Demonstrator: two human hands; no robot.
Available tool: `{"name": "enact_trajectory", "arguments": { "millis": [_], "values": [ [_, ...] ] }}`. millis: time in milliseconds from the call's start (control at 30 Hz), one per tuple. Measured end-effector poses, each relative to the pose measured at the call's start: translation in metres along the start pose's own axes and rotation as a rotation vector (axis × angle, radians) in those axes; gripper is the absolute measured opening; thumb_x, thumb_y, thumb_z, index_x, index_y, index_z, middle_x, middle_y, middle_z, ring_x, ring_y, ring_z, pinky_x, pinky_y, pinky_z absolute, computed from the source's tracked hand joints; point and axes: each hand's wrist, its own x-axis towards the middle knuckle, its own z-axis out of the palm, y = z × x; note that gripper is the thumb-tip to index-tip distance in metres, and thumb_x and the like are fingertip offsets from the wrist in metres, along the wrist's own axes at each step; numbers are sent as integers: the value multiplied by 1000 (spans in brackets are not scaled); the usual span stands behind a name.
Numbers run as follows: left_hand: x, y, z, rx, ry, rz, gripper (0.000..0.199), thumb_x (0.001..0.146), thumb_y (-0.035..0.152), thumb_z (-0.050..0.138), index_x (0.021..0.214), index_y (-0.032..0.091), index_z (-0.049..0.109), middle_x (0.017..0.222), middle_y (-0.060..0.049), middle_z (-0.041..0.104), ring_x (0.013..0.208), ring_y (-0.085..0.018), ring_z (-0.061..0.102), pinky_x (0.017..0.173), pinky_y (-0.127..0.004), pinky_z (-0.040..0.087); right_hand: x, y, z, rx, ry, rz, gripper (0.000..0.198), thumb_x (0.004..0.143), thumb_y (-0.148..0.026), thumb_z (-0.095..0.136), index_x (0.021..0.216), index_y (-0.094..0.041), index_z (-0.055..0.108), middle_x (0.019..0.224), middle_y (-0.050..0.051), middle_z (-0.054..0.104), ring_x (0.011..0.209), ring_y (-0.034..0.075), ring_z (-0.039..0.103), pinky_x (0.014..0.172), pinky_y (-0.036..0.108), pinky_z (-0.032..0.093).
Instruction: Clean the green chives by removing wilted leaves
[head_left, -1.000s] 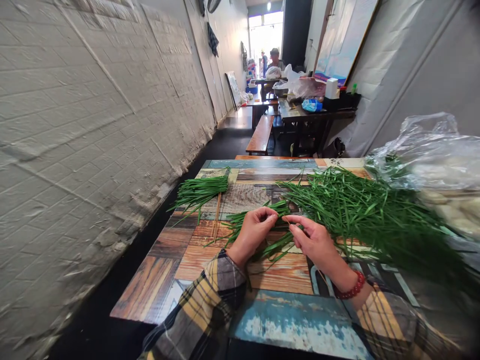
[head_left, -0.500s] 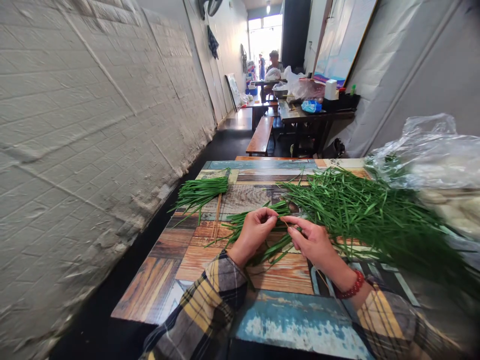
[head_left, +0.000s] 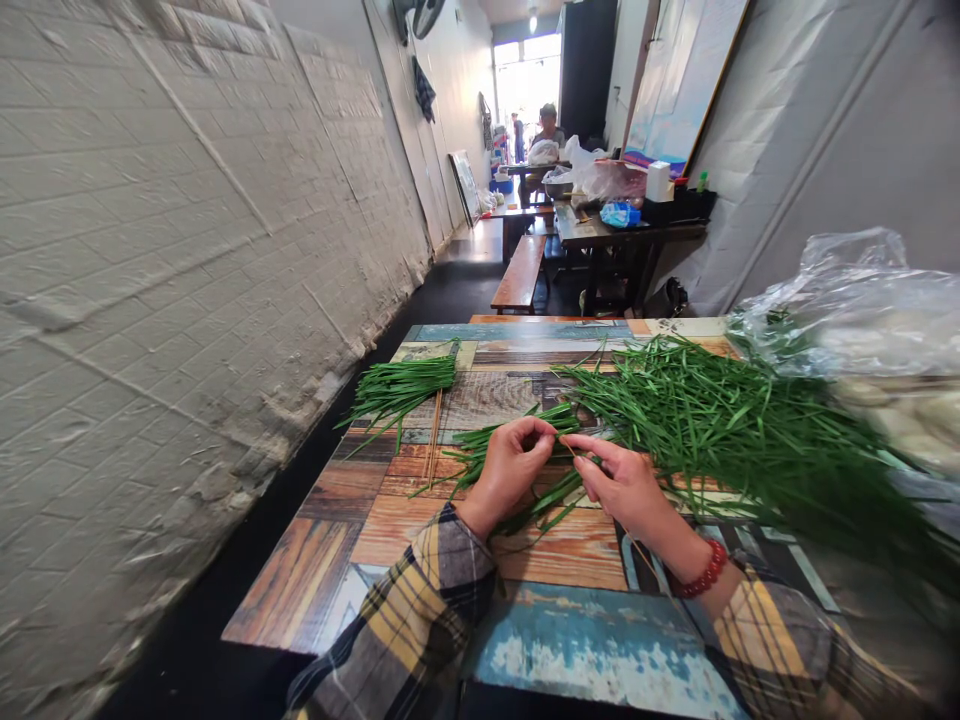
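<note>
My left hand (head_left: 512, 462) is closed in a pinch, thumb against forefinger; what lies between the fingertips is too small to make out. Close by on its right, my right hand (head_left: 626, 490) grips a thin wooden skewer (head_left: 640, 548). The skewer's tip meets the left fingertips, and its other end runs back under the right wrist. Several green chives (head_left: 559, 415) lie just behind and beneath my hands. Farther left rests a neat bunch of chives (head_left: 409, 385), with a few skewers (head_left: 434, 440) sticking out from it toward me.
A large loose heap of chives (head_left: 720, 420) spreads over the right of the patchwork-patterned table (head_left: 300, 590). A clear plastic bag (head_left: 862, 290) with pale contents stands beyond it. Behind are a bench (head_left: 520, 272), a cluttered dark table (head_left: 600, 235) and a seated person (head_left: 548, 125).
Both hands stay almost in place, fingertips together at the skewer's tip. My view has shifted very slightly. The seated person's head in the background has shifted a little.
</note>
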Motion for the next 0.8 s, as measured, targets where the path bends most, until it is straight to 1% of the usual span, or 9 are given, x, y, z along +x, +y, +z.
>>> {"name": "enact_trajectory", "arguments": {
  "millis": [100, 267, 367, 467, 567, 700, 800],
  "values": [
    [-1, -1, 1, 68, 13, 53, 12, 77, 21, 57, 75, 13, 66, 67, -1, 61, 61, -10, 51, 59, -21, 39, 1, 1, 0, -13, -5, -6, 44, 76, -35, 54, 112, -15, 69, 40, -6, 45, 36, 10, 39, 40, 23, 31],
    [-2, -1, -1, 294, 10, 208, 11, 78, 14, 54, 75, 14, 64, 68, -1, 59, 64, -11, 51, 61, -22, 38, 2, 5, 0, -48, -13, -20, 43, 78, -34, 53, 114, -14, 68, 43, -5, 47, 37, 10, 40, 41, 23, 33],
    [-2, -3, -2, 368, 7, 267, 11, 79, 14, 53, 75, 15, 63, 70, -1, 59, 65, -11, 52, 62, -22, 38, 2, 5, 0, -50, -31, -26, 43, 80, -33, 51, 115, -13, 66, 44, -6, 46, 36, 10, 40, 40, 22, 32],
    [-2, -4, -2, 393, 4, 297, 10, 80, 13, 53, 75, 16, 62, 70, 0, 58, 66, -11, 52, 62, -22, 38, 2, 6, 0, -50, -53, -27, 44, 81, -33, 50, 117, -12, 64, 44, -6, 45, 35, 9, 38, 38, 21, 32],
    [-2, -5, -2, 408, 2, 319, 9, 80, 12, 54, 75, 16, 61, 70, 0, 57, 67, -12, 52, 63, -22, 38, 2, 7, -1, -38, -57, -30, 47, 82, -33, 49, 124, -11, 57, 44, -7, 46, 35, 8, 37, 38, 21, 32],
    [-2, -4, -1, 382, -17, 331, 11, 80, 11, 54, 75, 16, 62, 71, -1, 58, 69, -12, 53, 64, -23, 39, 3, 10, -1, -7, -55, -67, 54, 84, -30, 49, 136, -13, 45, 46, -8, 47, 36, 8, 38, 38, 20, 32],
    [-2, -3, 0, 353, -44, 331, 12, 80, 10, 53, 76, 16, 63, 72, -2, 60, 70, -13, 54, 65, -23, 40, 3, 10, -1, 13, -65, -91, 53, 85, -29, 49, 136, -15, 44, 46, -9, 46, 38, 8, 38, 39, 19, 31]
  ]
}}
